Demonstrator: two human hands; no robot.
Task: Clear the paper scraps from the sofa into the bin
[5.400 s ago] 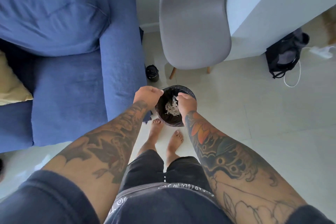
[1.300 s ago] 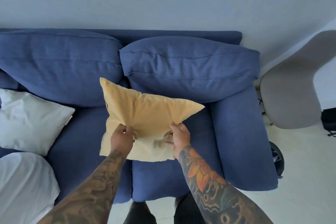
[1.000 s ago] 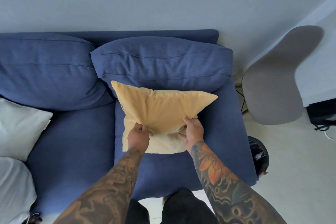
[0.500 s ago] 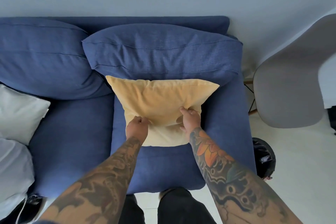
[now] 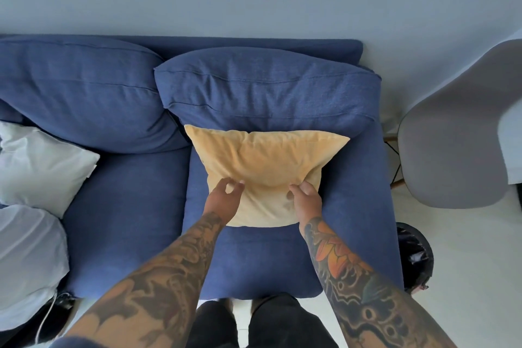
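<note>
Yellow cushion (image 5: 262,167) leans on the sofa (image 5: 127,206) — right hand (image 5: 306,199) pinches its lower edge, left hand (image 5: 223,200) loose-fingered, holding nothing. Bin (image 5: 415,257) sits at 4 o'clock.

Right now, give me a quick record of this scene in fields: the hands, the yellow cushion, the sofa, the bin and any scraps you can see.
left hand: fingers loosely spread at the yellow cushion's lower left edge, not gripping
right hand: fingers curled on the cushion's lower right part
yellow cushion: on the right seat, leaning on the blue back cushion
sofa: blue, white pillows at its left end
bin: black-lined, on the floor by the right armrest
paper scraps: none visible on the sofa
</note>
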